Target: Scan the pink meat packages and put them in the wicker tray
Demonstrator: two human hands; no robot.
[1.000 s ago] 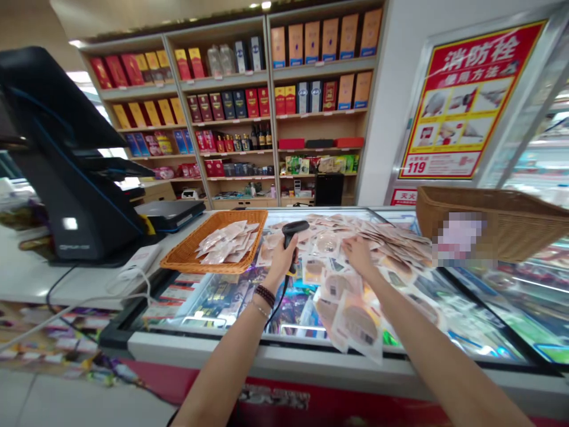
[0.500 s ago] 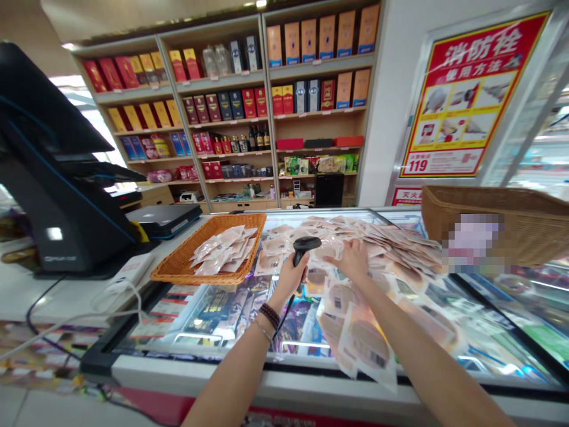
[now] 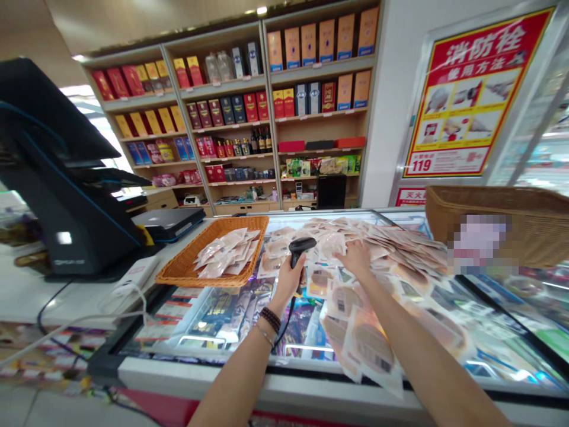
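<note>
My left hand [image 3: 291, 277] is closed round the handle of a black barcode scanner [image 3: 303, 244], whose head points right. A cable runs down from it past my wrist. My right hand [image 3: 355, 258] pinches the right edge of a clear flat packet [image 3: 331, 246] just in front of the scanner. Under and around both hands lie many more flat packets [image 3: 367, 341] with pale round contents, some showing barcodes. Left of my hands, a shallow orange-brown wicker basket [image 3: 178, 276] holds a loose pile of such packets [image 3: 229, 252].
The packets lie on a glass-topped freezer [image 3: 200, 373]. At the left stand a black register screen [image 3: 48, 124] and a flat scale [image 3: 171, 223], with white cables [image 3: 84, 319] nearby. A deeper brown basket [image 3: 542, 225] sits at the right. Shelves of boxes rise behind.
The packet in my right hand has tilted up slightly toward the scanner. The scanner has shifted a little to the left; the whole view has turned slightly.
</note>
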